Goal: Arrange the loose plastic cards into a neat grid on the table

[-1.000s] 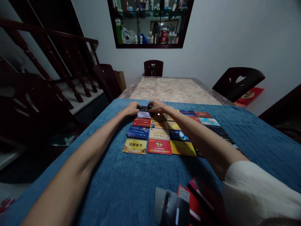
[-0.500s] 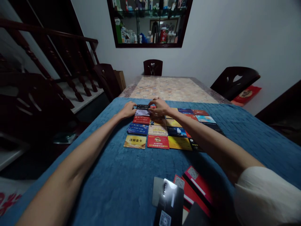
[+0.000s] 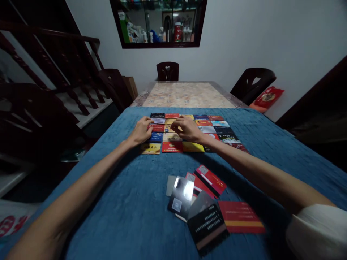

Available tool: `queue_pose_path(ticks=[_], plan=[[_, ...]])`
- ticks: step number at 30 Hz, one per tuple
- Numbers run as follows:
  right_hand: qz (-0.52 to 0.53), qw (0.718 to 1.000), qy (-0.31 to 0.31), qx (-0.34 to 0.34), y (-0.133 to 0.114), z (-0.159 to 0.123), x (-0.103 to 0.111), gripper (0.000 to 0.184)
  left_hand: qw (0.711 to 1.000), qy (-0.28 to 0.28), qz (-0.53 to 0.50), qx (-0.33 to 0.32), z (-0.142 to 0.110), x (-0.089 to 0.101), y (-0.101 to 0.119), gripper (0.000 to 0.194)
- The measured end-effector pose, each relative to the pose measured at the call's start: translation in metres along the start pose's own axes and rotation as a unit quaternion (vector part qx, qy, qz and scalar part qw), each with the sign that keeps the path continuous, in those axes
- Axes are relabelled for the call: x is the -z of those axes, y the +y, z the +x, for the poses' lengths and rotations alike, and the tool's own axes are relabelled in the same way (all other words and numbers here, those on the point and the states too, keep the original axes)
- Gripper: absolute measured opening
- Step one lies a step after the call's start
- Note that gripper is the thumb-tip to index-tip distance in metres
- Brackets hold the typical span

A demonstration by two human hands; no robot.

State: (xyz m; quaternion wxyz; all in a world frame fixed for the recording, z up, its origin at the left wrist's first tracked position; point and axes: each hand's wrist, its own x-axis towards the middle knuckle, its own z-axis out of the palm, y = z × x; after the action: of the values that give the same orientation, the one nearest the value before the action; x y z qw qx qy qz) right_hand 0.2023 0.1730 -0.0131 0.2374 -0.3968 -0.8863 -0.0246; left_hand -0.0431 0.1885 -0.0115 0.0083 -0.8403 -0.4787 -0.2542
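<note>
Rows of colourful plastic cards lie in a grid on the blue cloth. My left hand point(image 3: 142, 130) is at the grid's left edge, thumb and fingers apart, close to a red card point(image 3: 157, 128) and a blue card point(image 3: 156, 137). Over the middle columns is my right hand point(image 3: 187, 128), its fingers curled with a gap before the thumb and no card visible in it. A black card point(image 3: 157, 116) and a red card point(image 3: 171, 116) form the left end of the far row. The near row starts with a gold card point(image 3: 150, 148) and a red card point(image 3: 172, 146).
Nearer me lies a loose, overlapping pile with a shiny black card point(image 3: 182, 195), a dark striped card point(image 3: 207, 227) and a red card point(image 3: 241, 216). Beyond the blue cloth point(image 3: 116, 202) shows the patterned tabletop point(image 3: 181, 94). Chairs point(image 3: 168, 71) stand around the table.
Both hands have drawn back toward me from the far left corner, uncovering the black and red cards there. The view has tipped downward, showing more of the loose pile.
</note>
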Motion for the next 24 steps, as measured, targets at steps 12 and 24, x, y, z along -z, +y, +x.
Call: queue_pose_path(ticks=[12, 24], plan=[[0.039, 0.999, 0.032, 0.008, -0.026, -0.125, 0.043, 0.018, 0.981, 0.027, -0.086, -0.172, -0.058, -0.012, 0.113, 0.031], [0.094, 0.993, -0.065, -0.033, -0.04, -0.224, 0.088, 0.024, 0.958, -0.097, -0.089, -0.255, -0.111, -0.021, 0.211, 0.023]])
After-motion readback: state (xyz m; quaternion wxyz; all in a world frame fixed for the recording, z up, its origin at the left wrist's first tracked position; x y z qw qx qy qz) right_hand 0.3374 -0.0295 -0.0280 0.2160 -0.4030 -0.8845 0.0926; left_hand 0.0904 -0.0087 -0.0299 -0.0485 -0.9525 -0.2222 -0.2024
